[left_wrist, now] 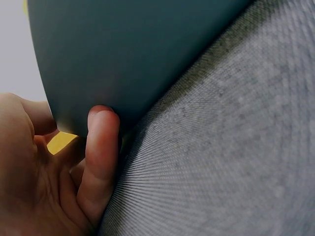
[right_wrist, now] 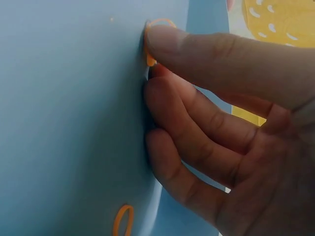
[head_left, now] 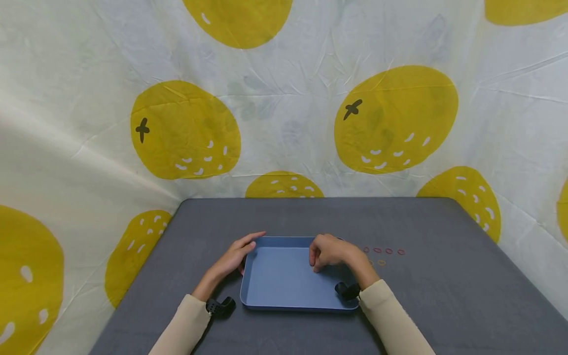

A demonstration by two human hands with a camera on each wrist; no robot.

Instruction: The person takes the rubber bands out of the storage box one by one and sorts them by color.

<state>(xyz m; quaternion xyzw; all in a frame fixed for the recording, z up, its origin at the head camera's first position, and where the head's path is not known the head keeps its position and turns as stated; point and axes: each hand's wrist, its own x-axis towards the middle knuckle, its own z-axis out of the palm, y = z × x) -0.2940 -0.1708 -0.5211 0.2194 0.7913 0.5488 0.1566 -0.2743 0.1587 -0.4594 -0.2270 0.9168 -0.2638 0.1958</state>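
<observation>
A shallow blue tray (head_left: pixel 288 281) lies on the grey table. My left hand (head_left: pixel 234 256) holds its far left corner, the thumb over the rim and a finger against the outer wall (left_wrist: pixel 133 54). Over the right half of the tray, my right hand (head_left: pixel 328 250) is bent down to the floor. Thumb and fingertips pinch a thin orange rubber band (right_wrist: pixel 149 49) there. Another orange rubber band (right_wrist: pixel 123 220) lies in the tray, close to the lower edge of the right wrist view; the head view does not show it.
Beyond the tray's right side, several red rubber bands (head_left: pixel 389 251) lie in a row on the table (head_left: pixel 443 296). Nearer, beside my right wrist, are orange rubber bands (head_left: pixel 381 263), partly hidden. A cloth with yellow fruit shapes (head_left: pixel 288 123) hangs behind the table.
</observation>
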